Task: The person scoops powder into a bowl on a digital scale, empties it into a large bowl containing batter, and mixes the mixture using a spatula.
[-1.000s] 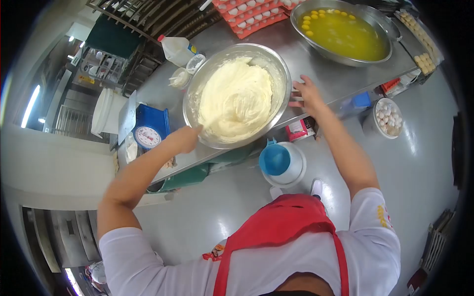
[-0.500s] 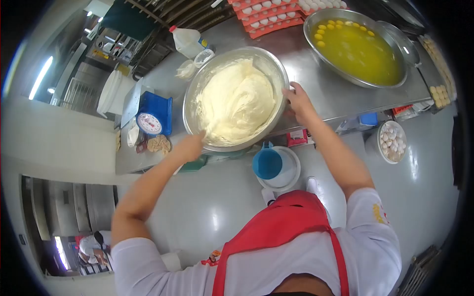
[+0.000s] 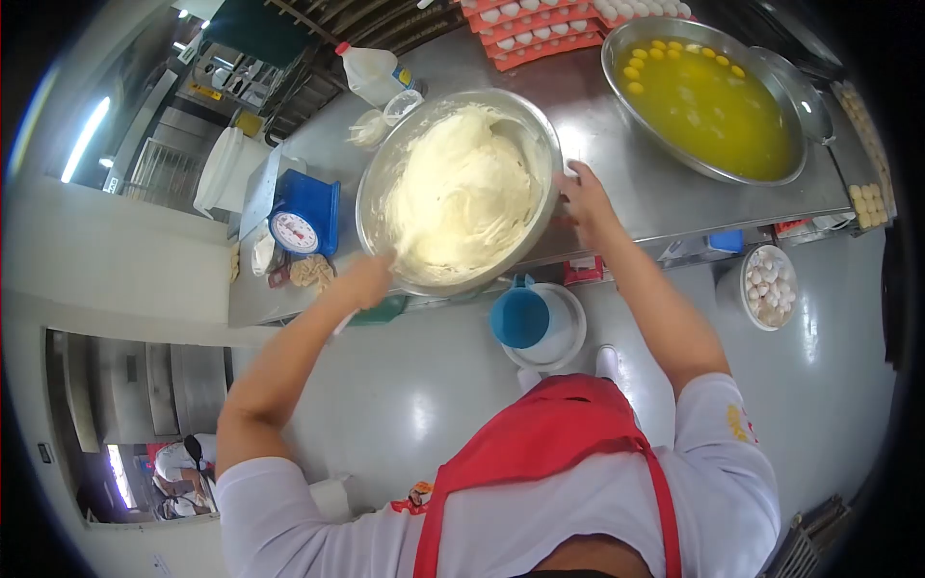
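Note:
A wide steel bowl (image 3: 551, 197) of pale, creamy batter (image 3: 458, 188) sits near the front edge of the steel table. My left hand (image 3: 366, 282) is closed at the bowl's near left rim, blurred by motion. What it holds is hard to tell; a whitish end, perhaps a handle, shows below the fist. On the right side, my right hand (image 3: 585, 200) grips the bowl's rim, thumb and fingers against it. The batter is heaped and swirled, with smears on the bowl's inner wall.
A large bowl of eggs in yellow liquid (image 3: 713, 111) stands at the right, beside stacked egg trays (image 3: 540, 37). At the left are a blue scale (image 3: 313, 214), a jug (image 3: 374, 75) and a small tub (image 3: 402, 106). A blue pitcher (image 3: 520, 318) and an eggshell bucket (image 3: 769, 289) are below.
My right hand, spread beside the bowl earlier, has closed on its rim. My left hand has stayed by the near left rim while the batter's swirls changed. The camera view has shifted.

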Available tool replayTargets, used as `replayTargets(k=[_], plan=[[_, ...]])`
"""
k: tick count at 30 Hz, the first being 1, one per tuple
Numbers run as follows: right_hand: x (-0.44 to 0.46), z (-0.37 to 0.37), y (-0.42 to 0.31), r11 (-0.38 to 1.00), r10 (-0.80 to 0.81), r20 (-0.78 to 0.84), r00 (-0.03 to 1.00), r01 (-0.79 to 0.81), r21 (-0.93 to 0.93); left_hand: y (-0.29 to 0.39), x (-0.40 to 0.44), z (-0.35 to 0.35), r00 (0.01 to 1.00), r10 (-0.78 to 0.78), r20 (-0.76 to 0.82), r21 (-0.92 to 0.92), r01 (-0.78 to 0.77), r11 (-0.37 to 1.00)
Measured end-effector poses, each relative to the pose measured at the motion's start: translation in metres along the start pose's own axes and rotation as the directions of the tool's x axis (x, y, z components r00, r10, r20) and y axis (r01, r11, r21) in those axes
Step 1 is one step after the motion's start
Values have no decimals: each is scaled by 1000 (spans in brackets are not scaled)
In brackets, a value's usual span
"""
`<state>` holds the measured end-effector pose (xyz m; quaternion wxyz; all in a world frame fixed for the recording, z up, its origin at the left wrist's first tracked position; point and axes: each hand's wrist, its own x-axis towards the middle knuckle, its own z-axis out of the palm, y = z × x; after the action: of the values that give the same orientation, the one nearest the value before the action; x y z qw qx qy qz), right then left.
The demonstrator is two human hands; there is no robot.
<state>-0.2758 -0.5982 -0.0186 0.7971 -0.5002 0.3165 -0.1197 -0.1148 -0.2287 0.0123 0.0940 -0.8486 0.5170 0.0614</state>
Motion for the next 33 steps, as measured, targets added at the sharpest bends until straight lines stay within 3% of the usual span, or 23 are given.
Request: replayTargets(k=[1,2,4,5,6,8,9,11,13,14,15,16,18,19,20,22,25,27,28,29,30,32,33], plan=[[8,-2,-9,1000,16,183,983,-12,-20,18,7,-14,1000,-2,-1,0,2,1000],[12,0,-11,999,39,366,930,-24,-45,58,20,-44,984,-80,159,-212,113,971],[7,7,4,1000,-10,319,948,7,10,112,56,-82,908,-179,379,-551,377,744],[1,10,17,997,-56,262,963,42,61,122,77,-89,867,-223,446,-674,489,553],[-6,12,31,997,-60,255,965,46,61,112,94,-67,863,-220,455,-837,499,225],[-29,19,58,968,-245,53,968,241,63,111,99,-70,837,-345,424,-905,383,-183],[-44,23,58,966,-254,58,965,251,60,105,94,-72,841,-349,414,-910,372,-183],[-70,28,55,959,65,80,995,-84,271,89,63,-71,811,-410,418,-909,379,-176],[-21,13,52,976,11,8,1000,-13,218,79,33,-68,762,-504,407,-777,579,247],[1,6,49,986,-30,-75,997,42,162,64,10,-38,882,-437,178,-531,460,712],[15,4,34,986,-35,-79,996,48,162,50,-2,-12,970,-243,7,-107,242,964],[24,2,15,1000,-13,84,996,12,16,52,2,-13,971,-240,1,-108,239,965],[26,4,2,990,31,246,969,4,-143,60,16,-9,994,105,-17,-145,-106,984],[17,6,5,995,38,257,966,-13,-98,91,43,-48,978,-41,207,-346,112,932],[6,8,12,998,51,267,962,-38,-53,116,71,-89,885,-124,449,-476,355,805],[-17,11,25,999,6,227,974,-13,30,104,102,-82,850,-120,513,-848,524,84],[-64,28,46,990,36,160,986,-58,130,92,90,-86,820,-337,462,-885,453,-110],[-73,30,43,981,171,167,971,-183,58,74,65,-80,793,-417,445,-777,573,260],[-43,20,48,999,44,96,994,-44,4,48,44,-41,910,-385,152,-584,397,708],[-9,10,51,995,-83,30,996,85,-59,32,23,-3,977,-195,-88,-193,175,966],[-6,8,15,995,6,116,993,-18,96,43,14,-3,978,-192,-78,-193,174,966],[2,2,-8,998,49,231,972,-59,37,72,11,-22,970,-109,216,-77,128,989],[3,6,-4,999,29,237,971,-18,-45,102,30,-52,938,-135,318,-265,225,937]])
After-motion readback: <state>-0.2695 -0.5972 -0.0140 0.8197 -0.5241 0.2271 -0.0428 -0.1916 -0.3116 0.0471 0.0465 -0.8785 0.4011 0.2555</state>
